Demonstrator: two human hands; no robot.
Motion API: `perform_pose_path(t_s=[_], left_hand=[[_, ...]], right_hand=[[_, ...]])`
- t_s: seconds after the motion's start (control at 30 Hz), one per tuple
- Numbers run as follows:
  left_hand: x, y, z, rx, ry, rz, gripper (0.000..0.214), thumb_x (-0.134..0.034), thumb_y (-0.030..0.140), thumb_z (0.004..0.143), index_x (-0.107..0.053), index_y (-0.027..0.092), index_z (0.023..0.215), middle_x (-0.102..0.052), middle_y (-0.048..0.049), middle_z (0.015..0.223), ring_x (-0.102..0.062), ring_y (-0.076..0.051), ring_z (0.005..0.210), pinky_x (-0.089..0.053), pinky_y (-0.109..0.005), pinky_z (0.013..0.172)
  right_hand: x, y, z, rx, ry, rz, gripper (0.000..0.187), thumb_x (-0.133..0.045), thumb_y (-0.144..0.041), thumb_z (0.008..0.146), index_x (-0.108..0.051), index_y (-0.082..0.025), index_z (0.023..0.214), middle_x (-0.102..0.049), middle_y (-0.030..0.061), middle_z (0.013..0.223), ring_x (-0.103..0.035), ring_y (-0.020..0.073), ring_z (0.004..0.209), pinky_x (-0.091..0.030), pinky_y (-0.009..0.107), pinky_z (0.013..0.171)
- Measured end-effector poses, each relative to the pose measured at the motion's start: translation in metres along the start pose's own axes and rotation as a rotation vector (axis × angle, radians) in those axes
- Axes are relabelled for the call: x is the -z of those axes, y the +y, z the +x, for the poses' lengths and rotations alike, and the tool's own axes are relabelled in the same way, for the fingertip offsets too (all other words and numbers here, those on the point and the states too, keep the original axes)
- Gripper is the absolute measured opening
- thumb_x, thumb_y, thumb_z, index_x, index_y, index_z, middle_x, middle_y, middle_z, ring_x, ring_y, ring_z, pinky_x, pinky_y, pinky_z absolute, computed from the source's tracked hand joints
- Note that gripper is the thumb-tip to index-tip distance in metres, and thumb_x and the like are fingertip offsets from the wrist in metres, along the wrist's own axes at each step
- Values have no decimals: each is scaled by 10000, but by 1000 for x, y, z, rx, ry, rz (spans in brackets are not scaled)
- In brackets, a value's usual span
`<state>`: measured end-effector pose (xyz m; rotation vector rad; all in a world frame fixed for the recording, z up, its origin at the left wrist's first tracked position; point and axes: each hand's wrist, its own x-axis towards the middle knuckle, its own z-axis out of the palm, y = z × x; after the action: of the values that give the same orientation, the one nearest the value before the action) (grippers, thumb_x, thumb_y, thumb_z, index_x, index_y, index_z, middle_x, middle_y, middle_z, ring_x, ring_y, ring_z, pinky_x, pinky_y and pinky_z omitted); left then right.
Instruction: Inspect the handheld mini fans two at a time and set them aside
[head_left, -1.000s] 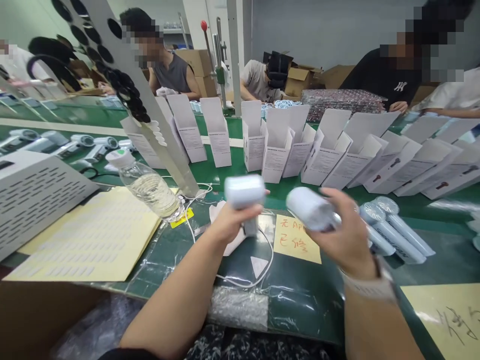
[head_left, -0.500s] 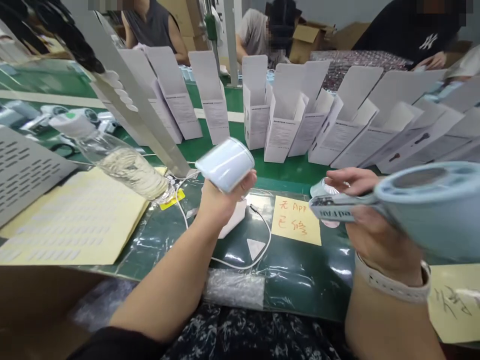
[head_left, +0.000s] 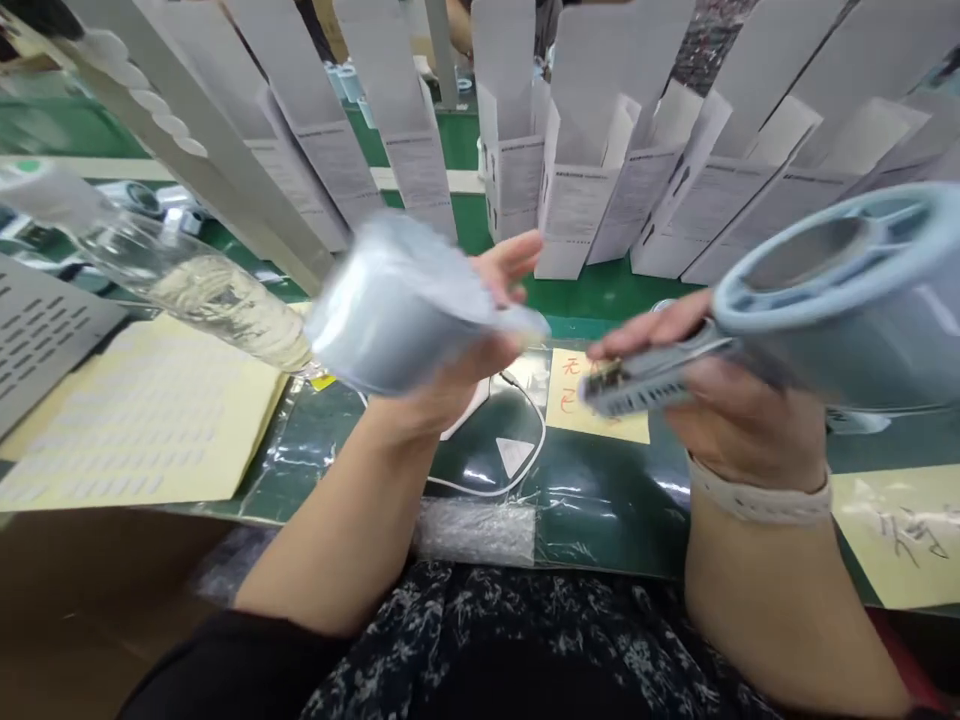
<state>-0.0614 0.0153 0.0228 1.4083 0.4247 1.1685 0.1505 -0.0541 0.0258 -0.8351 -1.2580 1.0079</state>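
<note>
My left hand (head_left: pixel 457 365) is closed round a pale blue handheld fan (head_left: pixel 397 305), blurred by motion, held above the green mat. My right hand (head_left: pixel 739 405) grips a second pale blue handheld fan (head_left: pixel 840 295) by its handle, whose end points left toward the first fan. Its round head fills the right of the view, close to the camera. Both fans are raised in front of me, a small gap between them. A white band sits on my right wrist.
A row of open white cartons (head_left: pixel 570 190) stands behind on the green belt. A tilted water bottle (head_left: pixel 187 285) and yellow label sheets (head_left: pixel 142 420) lie left. A white cable (head_left: pixel 517 450), yellow notes (head_left: pixel 592 395) and a grey vented box (head_left: pixel 37 330) are nearby.
Both hands have risen toward the camera with their fans. The left fan swung nearer and is blurred. The view tilted down, so the co-workers behind dropped out of sight.
</note>
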Motion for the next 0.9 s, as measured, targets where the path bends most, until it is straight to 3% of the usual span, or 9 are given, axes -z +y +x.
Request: perform_pose_path(t_s=[0.07,0.13,0.23,0.4,0.5,0.57,0.63,0.77,0.9], left_hand=[[-3,-5,2,-3,70,-31,334,-893,392,651,-641,246,814,-643,-9,955,-652,-241,1068,-530,-427,967],[-5,-7,3,-13,169,-17,388,-913,410,610,-620,245,804,-588,13,833,-662,-218,959,-532,-406,940],[-7,-7,3,38,225,33,389,-903,406,625,-607,242,817,-588,9,836,-663,-232,980,-525,-404,923],[-2,-13,0,123,203,72,357,-881,425,662,-641,250,859,-651,-13,907,-660,-229,951,-542,-400,887],[2,-23,-1,117,232,183,382,-907,376,636,-678,238,909,-689,-29,927,-656,-228,948,-545,-370,849],[3,-28,-1,166,136,202,366,-897,397,650,-693,218,895,-701,-46,901,-664,-247,952,-551,-382,836],[2,-31,-1,139,9,216,367,-894,429,646,-702,213,872,-707,-66,950,-665,-269,1001,-549,-412,887],[4,-28,-1,-156,-135,345,254,-814,449,759,-722,252,890,-677,-62,1146,-590,-264,1238,-456,-439,1087],[11,-27,-1,-288,-204,448,181,-679,438,894,-724,269,944,-642,-69,1269,-579,-235,1275,-460,-438,1084]], right_hand=[[-5,0,1,-12,11,-11,197,-834,-407,737,-732,-298,865,-706,15,911,-685,254,957,-583,471,911],[-6,-1,2,5,45,-47,204,-862,-373,702,-746,-302,854,-688,12,933,-665,243,955,-574,445,914],[-2,0,0,-8,41,-108,232,-888,-395,672,-762,-321,852,-672,12,954,-635,236,911,-576,423,845],[5,10,0,-88,30,-98,353,-871,-489,673,-768,-283,941,-685,37,878,-621,227,808,-560,383,668],[3,22,2,-39,128,-175,328,-900,-338,663,-760,-258,949,-732,46,992,-658,237,899,-576,419,816],[1,26,1,-8,106,-265,396,-914,-266,641,-750,-252,1001,-750,44,1060,-670,270,1000,-546,485,953],[-1,27,1,15,4,-285,458,-916,-294,644,-738,-269,1066,-757,35,1074,-663,305,1072,-531,542,992],[1,25,1,183,-196,-298,287,-782,-478,809,-757,-305,1037,-760,45,1026,-646,315,1117,-500,574,1030],[2,32,2,319,-286,-375,241,-666,-447,920,-731,-292,1094,-750,69,1040,-620,296,1165,-482,565,1044]])
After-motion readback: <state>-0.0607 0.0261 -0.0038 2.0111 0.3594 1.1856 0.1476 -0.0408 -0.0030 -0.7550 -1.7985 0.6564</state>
